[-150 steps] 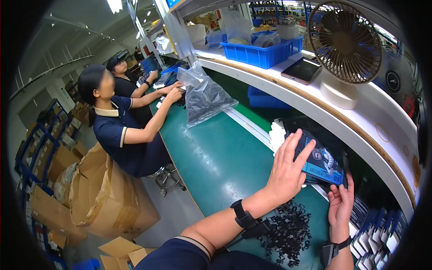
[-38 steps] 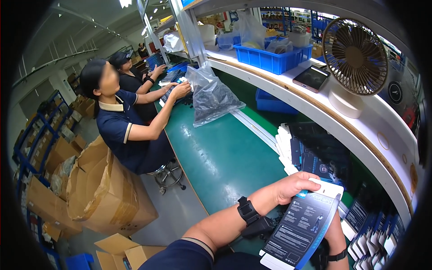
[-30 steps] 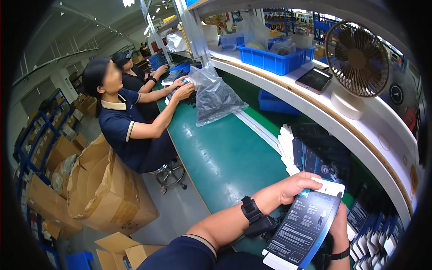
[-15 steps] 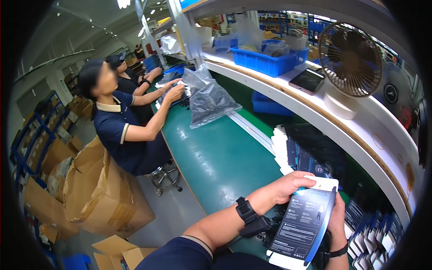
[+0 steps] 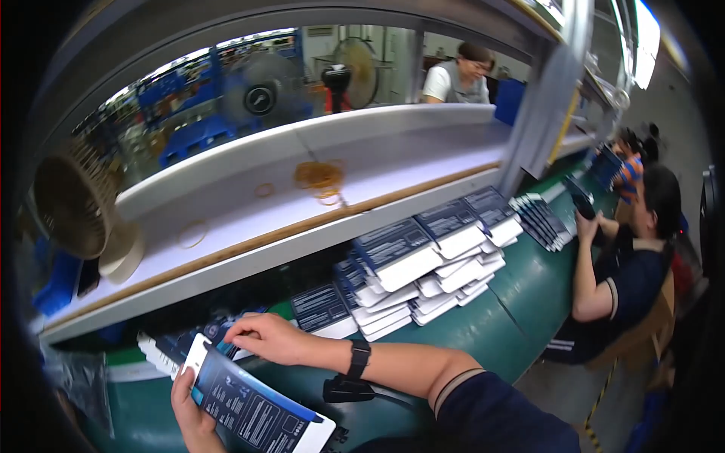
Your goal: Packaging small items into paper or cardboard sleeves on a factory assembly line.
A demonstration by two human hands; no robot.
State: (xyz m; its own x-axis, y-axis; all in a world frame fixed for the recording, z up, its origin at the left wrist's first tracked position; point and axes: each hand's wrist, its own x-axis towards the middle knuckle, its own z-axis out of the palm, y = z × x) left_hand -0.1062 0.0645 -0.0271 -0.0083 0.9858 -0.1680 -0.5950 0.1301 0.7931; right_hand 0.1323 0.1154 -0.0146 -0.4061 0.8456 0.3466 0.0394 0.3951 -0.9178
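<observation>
A thin dark blue carton (image 5: 249,408) with white end flaps lies tilted at the lower left, its printed panel upward. My left hand (image 5: 187,408) grips it along its left side near the upper white flap. At the carton's upper corner is my right hand (image 5: 268,337), fingers curled and fingertips close together; what they pinch, if anything, is not clear. A black strap (image 5: 360,359) circles my right wrist. Behind the carton, more dark printed cartons (image 5: 172,347) are partly hidden by it.
Stacked dark blue and white cartons (image 5: 430,257) stand right of centre on the green table (image 5: 483,317). A shelf (image 5: 249,219) above holds rubber bands (image 5: 319,180) and a fan (image 5: 79,204). At the right, a co-worker (image 5: 634,249) handles a dark object.
My view has swung to the right, bringing the stacked cartons into sight. My right hand has shifted from the carton's side to its upper corner. The left still holds the carton.
</observation>
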